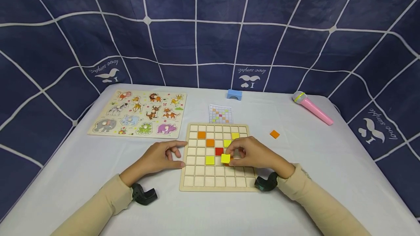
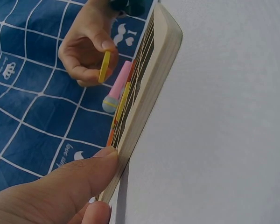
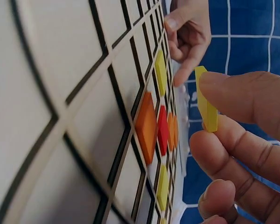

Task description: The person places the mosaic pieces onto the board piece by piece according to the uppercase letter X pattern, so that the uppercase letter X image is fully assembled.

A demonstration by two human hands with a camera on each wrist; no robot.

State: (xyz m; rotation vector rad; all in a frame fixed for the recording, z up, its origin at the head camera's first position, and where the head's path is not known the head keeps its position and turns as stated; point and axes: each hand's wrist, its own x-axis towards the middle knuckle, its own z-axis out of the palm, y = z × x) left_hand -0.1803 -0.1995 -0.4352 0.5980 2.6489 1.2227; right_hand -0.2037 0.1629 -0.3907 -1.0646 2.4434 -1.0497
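A wooden grid board (image 1: 200, 185) lies in front of me with orange, yellow and red square tiles in some of its cells. Between thumb and fingers my right hand (image 1: 254, 152) pinches a yellow tile (image 1: 225, 158), raised over the board's middle; the right wrist view shows the tile (image 3: 206, 100) edge-on, apart from the grid. Under it an orange tile (image 3: 147, 128) is partly hidden from the head view. A red tile (image 1: 219, 151) lies close by. My left hand (image 1: 155, 159) touches the board's left edge with thumb and index fingertips.
Behind the board lies a printed pattern card (image 1: 220, 114). One loose orange tile (image 1: 274, 134) is to the right. Farther out are a pink toy microphone (image 1: 313, 108), a blue arch block (image 1: 234, 94) and an animal peg puzzle (image 1: 137, 114) at the left.
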